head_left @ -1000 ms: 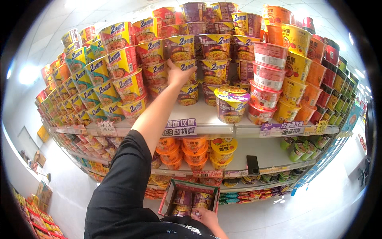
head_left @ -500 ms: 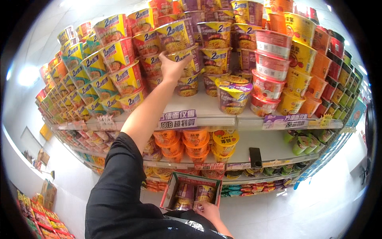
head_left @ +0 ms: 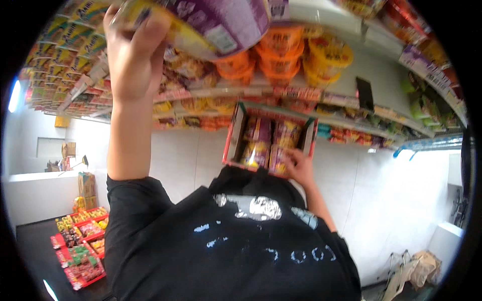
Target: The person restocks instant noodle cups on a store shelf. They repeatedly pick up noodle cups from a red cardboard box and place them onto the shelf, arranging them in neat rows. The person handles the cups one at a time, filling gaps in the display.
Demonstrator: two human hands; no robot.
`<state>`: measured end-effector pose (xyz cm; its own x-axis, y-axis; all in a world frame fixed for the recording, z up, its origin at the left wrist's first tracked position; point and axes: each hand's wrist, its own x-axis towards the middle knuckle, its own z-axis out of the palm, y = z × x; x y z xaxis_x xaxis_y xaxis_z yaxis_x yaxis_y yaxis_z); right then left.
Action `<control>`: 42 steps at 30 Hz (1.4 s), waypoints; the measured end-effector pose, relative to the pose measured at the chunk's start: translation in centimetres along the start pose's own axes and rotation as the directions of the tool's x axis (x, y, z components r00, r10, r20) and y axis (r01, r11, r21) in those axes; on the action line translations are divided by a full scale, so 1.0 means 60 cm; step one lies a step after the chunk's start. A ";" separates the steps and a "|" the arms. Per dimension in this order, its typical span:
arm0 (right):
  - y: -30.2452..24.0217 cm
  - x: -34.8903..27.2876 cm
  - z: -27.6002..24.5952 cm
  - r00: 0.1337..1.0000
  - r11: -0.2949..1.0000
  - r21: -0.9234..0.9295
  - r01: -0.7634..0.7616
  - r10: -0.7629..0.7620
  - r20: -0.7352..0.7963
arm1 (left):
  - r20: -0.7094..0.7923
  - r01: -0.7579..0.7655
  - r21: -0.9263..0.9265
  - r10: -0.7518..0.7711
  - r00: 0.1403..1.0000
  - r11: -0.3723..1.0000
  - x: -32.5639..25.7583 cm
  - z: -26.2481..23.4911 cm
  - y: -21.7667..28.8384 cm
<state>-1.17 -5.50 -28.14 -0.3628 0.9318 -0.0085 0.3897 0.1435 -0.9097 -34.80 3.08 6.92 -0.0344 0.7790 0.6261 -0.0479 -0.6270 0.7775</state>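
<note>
A purple-and-yellow instant noodle cup (head_left: pixel 221 30) is gripped in my left hand (head_left: pixel 138 55), raised at the upper left and partly cut off by the frame's top edge. The hand's fingers wrap round the cup's side and end. Lower down, against my body, is a red-edged cardboard box (head_left: pixel 231 143) with several purple-and-yellow noodle cups (head_left: pixel 258 129) in it. My right hand (head_left: pixel 298 166) is at the box's near right corner, its bent fingers closed on the near right cup (head_left: pixel 276 159).
Shelves ahead hold orange noodle tubs (head_left: pixel 280 55), yellow tubs (head_left: pixel 326 57) and green cups (head_left: pixel 422 98). A black phone (head_left: pixel 365 94) lies at a shelf edge. Red trays of packets (head_left: pixel 80 251) stand at the lower left. Brown bags (head_left: pixel 426 268) are at the lower right.
My left hand has drawn a noodle cup off the upper shelf stack and brought it closer. The view has tipped downward. My right hand stays at the box.
</note>
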 end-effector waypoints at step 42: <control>-0.148 0.260 0.082 0.682 0.490 0.596 -0.636 0.718 0.137 | 0.456 0.961 -0.274 -0.876 0.159 0.032 -0.395 -0.017 -0.353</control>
<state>-14.44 6.12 -22.23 -0.0836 0.6930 -0.7161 -0.0831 -0.7209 -0.6880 -34.00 -2.10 -24.42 0.4914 0.6712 -0.5550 -0.3077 0.7299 0.6104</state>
